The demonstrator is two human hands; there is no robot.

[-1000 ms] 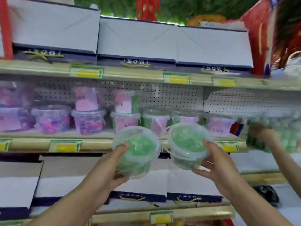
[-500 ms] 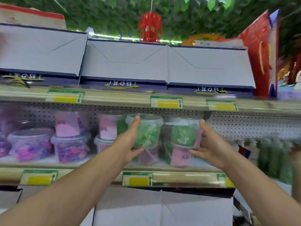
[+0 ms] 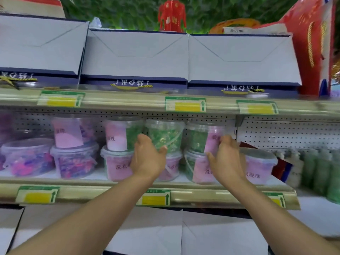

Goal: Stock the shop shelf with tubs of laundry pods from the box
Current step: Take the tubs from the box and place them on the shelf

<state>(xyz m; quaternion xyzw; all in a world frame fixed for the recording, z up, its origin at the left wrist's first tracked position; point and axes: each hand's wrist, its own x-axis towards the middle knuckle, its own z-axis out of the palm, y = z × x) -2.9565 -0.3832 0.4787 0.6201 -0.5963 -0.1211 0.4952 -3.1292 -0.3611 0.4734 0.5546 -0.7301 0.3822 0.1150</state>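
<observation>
The shelf (image 3: 92,190) spans the view at mid-height, its front rail carrying yellow price tags (image 3: 155,199). White flat boxes (image 3: 136,52) stand on the tier above, at twelve o'clock.

On the shelf, clear lidded tubs sit two high. At nine o'clock the purple tubs (image 3: 73,159) hold pink and violet pods. At centre the lower tubs, pink-labelled, hold green pods.

The left green tub (image 3: 165,135) stands on the upper layer, just left of the right green tub (image 3: 200,138), which bears a pink label. Both hold green pods under clear lids; the left one shows a thin bail handle hanging across its side.

The left hand (image 3: 147,161) cups the left tub's wall, thumb to the right, fingers wrapped round it. The right hand (image 3: 226,159) lies against the right tub's label side; whether its fingers curl or lie flat cannot be told.

Judgement: the tubs are light, of thin rigid plastic, smooth and liable to slip, and unsteady when stacked. Best held by the wall below the lid rim. No supply box is in view.
</observation>
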